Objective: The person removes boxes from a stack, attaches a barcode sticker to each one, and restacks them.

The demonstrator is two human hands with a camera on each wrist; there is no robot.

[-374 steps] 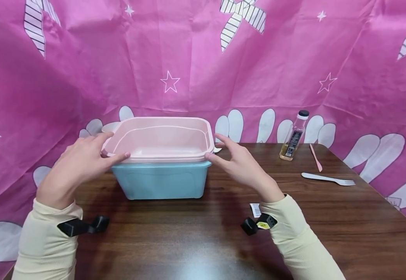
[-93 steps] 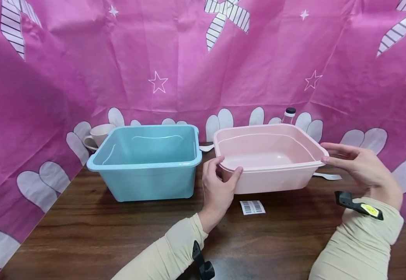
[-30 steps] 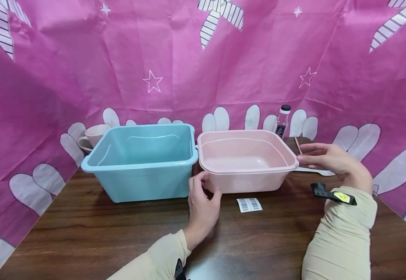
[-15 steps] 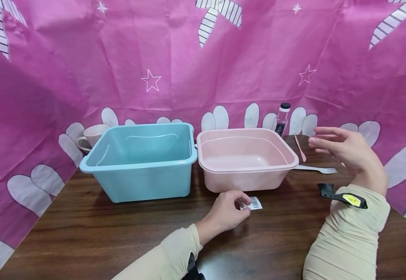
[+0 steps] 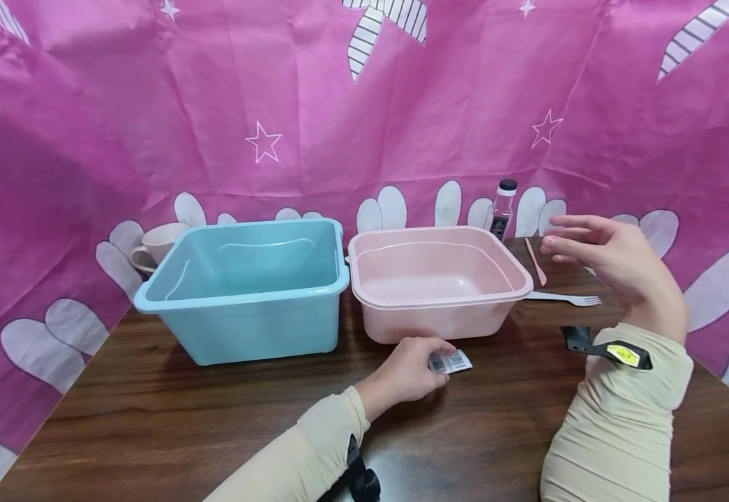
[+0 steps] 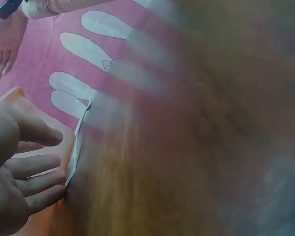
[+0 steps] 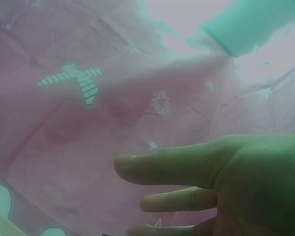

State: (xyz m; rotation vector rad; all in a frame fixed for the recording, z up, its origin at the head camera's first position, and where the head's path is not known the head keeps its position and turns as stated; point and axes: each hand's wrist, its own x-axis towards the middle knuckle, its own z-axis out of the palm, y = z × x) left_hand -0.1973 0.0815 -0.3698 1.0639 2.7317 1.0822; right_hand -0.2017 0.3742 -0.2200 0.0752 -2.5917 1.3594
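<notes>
A small white barcode label (image 5: 457, 361) lies on the table in front of the pink basin (image 5: 433, 321). My left hand (image 5: 409, 371) is at its left end, the thumb and index finger on either side. In the left wrist view the label (image 6: 76, 152) appears nearly edge-on. There the fingertips reach its edge, while the thumb stays apart from the fingers. My right hand (image 5: 621, 261) hovers to the right of the basin, holding nothing. Its fingers (image 7: 177, 167) are extended in the right wrist view. The blue tub (image 5: 264, 331) stands left of the basin.
A beige mug (image 5: 162, 240) stands behind the tub's left side. Behind the basin's right corner is a black-capped bottle (image 5: 501, 217). A pink knife (image 5: 536, 265) and a white fork (image 5: 571, 300) lie right of the basin. Pink fabric (image 5: 314, 104) hangs behind the table.
The pink basin was lifted off the blue tub and set down to its right. Both hands have let it go: the left came to the label, the right rose away to the right.
</notes>
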